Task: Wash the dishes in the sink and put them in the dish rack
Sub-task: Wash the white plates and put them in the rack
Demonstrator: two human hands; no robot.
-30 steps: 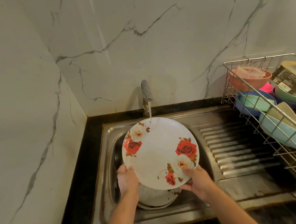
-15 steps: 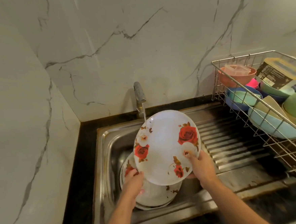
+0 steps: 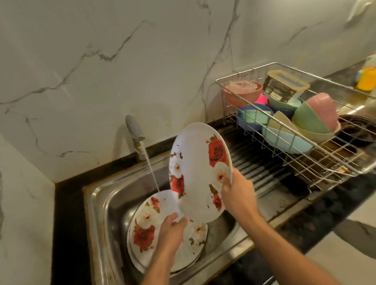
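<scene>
My right hand (image 3: 237, 194) grips the right rim of a white plate with red roses (image 3: 197, 168), held tilted almost upright above the steel sink (image 3: 102, 206). My left hand (image 3: 172, 229) is apart from that plate, its fingers resting on the top plate of a rose-patterned stack (image 3: 146, 232) lying in the sink basin. The tap (image 3: 135, 137) runs a thin stream of water onto the stack. The wire dish rack (image 3: 330, 161) stands to the right on the draining board, holding several coloured bowls.
A ribbed steel draining board (image 3: 258, 173) lies between sink and rack. A plastic container (image 3: 283, 86) and a pink bowl (image 3: 242, 94) sit at the rack's back. Marble walls close the left and back. A yellow object (image 3: 369, 80) stands far right on the black counter.
The held plate has swung up and right, turning nearly upright. My left hand let go of it and dropped onto the stack in the sink. The view shifted right.
</scene>
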